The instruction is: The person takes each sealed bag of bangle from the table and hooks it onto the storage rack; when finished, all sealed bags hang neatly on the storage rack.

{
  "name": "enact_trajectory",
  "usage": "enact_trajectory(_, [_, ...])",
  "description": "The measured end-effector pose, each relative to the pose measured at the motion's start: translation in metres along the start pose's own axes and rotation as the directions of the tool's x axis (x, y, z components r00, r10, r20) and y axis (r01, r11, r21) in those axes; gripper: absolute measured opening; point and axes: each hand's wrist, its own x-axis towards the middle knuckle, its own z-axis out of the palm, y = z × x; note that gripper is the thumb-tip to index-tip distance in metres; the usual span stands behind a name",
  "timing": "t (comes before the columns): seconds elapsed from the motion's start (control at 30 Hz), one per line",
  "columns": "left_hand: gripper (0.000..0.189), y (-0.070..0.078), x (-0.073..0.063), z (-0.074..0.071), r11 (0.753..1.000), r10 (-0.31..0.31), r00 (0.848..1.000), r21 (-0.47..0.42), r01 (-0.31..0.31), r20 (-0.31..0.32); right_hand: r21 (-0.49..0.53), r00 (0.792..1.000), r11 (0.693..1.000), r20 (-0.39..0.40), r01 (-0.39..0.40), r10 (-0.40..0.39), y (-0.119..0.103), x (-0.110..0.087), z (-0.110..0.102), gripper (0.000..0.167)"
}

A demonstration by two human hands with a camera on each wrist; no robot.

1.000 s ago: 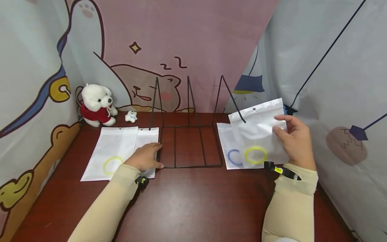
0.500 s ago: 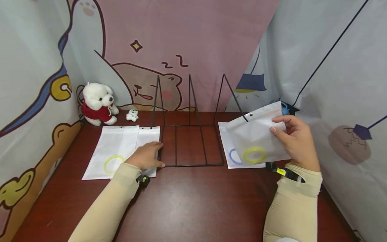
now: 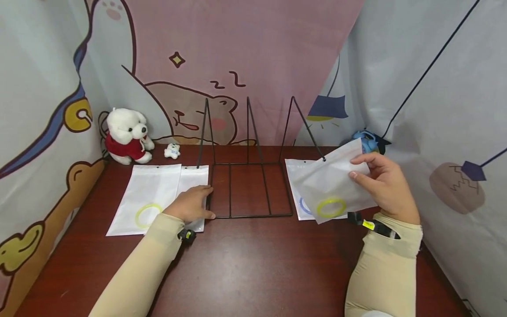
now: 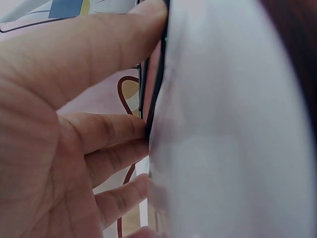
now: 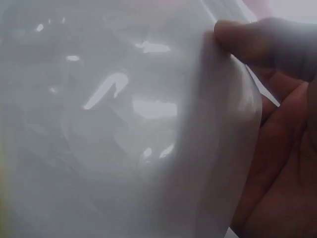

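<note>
My right hand pinches a white zip bag by its right edge between thumb and fingers. A yellow ring shows through the bag's lower part. Its hang hole is right at the tip of the right prong of a black wire rack. In the right wrist view the glossy bag fills most of the picture. At the rack's left side, my left hand rests with thumb and fingers against the wire; the left wrist view shows the fingers fairly straight, tips on the black wire.
Under the held bag lies another white bag with a blue ring. Left of the rack lie two overlapping white bags, one showing a yellow ring. Behind stand a plush dog, a small white figure and a blue figure.
My right hand has tilted and turned the bag, its top right corner sinking and its lower left corner swinging out over the blue-ring bag. The blue figure shows more. My left hand stays put.
</note>
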Motion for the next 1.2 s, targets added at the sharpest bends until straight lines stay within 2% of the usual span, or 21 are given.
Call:
enact_trajectory(0.17, [0.092,0.001,0.000,0.000,1.000,-0.002,1.000,0.004,0.002,0.002,0.017,0.998,0.998,0.009,0.065,-0.065,-0.003,-0.003,-0.002,0.027])
enact_trajectory(0.27, [0.092,0.000,0.000,-0.001,1.000,-0.006,1.000,0.004,0.006,0.002,0.082,0.994,0.991,0.006,0.106,-0.107,-0.006,-0.004,-0.002,0.026])
enact_trajectory(0.37, [0.091,0.000,0.000,-0.001,1.000,-0.006,1.000,0.004,0.006,0.004,0.202,0.989,0.969,0.001,0.142,-0.145,-0.009,-0.006,-0.001,0.026])
enact_trajectory(0.5, [0.091,0.001,-0.001,-0.002,1.000,-0.008,1.000,-0.003,0.008,0.010,0.350,0.986,0.924,-0.005,0.156,-0.164,-0.013,-0.006,0.004,0.025])
enact_trajectory(0.7, [0.092,0.001,-0.001,-0.002,1.000,-0.007,1.000,-0.003,0.007,0.011,0.423,0.983,0.890,-0.019,0.171,-0.180,-0.016,-0.004,0.010,0.025])
enact_trajectory(0.9, [0.092,0.001,0.001,-0.002,1.000,0.005,1.000,0.010,-0.005,0.011,0.423,0.983,0.890,-0.011,0.170,-0.183,-0.015,-0.003,0.013,0.025])
enact_trajectory(1.2, [0.091,0.000,0.001,-0.002,1.000,0.002,1.000,0.018,-0.003,0.008,0.360,0.991,0.924,-0.019,0.131,-0.133,-0.013,0.000,0.016,0.026])
